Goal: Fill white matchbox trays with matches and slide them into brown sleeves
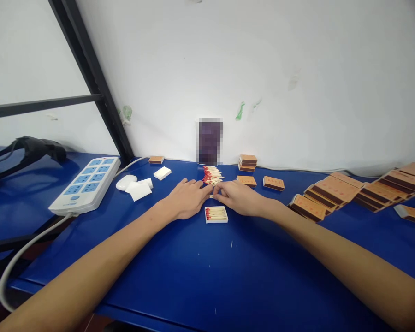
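Note:
My left hand (188, 197) and my right hand (238, 198) meet at the near edge of a loose pile of red-tipped matchsticks (212, 174). Both hands' fingertips are pinched around a few matchsticks (211, 196), mostly covered by the fingers. Just below the hands, a white matchbox tray (227, 220) lies flat with a row of matchsticks in it, red heads to the left. Beside my right hand lies a closed matchbox (246, 180), with another matchbox (273, 183) farther right.
Overlapping rows of matchboxes (335, 188) lie at the right. A small matchbox stack (248, 162) stands by the wall. Leftward are a white power strip (86, 184), white paper pieces (140, 189) and a white box (162, 173). A blurred dark upright object (209, 140) stands at the back.

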Demonstrator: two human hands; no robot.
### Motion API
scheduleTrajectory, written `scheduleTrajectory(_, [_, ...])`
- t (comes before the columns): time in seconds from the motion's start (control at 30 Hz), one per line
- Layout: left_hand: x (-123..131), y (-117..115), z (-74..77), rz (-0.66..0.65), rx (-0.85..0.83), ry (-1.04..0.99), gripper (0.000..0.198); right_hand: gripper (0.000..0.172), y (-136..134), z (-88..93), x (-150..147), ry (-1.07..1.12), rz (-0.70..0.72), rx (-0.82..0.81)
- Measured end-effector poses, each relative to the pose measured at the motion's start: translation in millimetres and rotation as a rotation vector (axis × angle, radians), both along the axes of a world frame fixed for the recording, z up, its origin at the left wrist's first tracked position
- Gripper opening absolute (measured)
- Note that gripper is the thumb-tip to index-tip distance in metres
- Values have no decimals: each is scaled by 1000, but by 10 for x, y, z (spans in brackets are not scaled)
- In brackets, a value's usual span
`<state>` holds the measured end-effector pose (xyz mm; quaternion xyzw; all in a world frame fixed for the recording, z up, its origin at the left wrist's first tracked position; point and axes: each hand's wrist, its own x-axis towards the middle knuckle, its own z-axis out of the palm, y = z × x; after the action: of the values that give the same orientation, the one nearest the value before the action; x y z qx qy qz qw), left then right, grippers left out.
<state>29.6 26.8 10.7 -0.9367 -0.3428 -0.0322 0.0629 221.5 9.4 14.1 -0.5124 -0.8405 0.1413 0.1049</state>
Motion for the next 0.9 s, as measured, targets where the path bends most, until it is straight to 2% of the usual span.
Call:
scheduleTrajectory(0.33, [4,8,-1,-9,1,73,18,23,5,-50,0,-104,17,93])
scheduleTrajectory(0.53, [-23,-6,31,-34,38,53,29,24,-17,-57,4,-184,51,96])
scheduleTrajectory(0.77, [-18,13,22,-54,2,51,27,25,-15,-19,-10,-204,52,84])
scheduleTrajectory(0.9, [-18,-29,71,-34,-13,38,23,24,-62,83,0,-175,57,85])
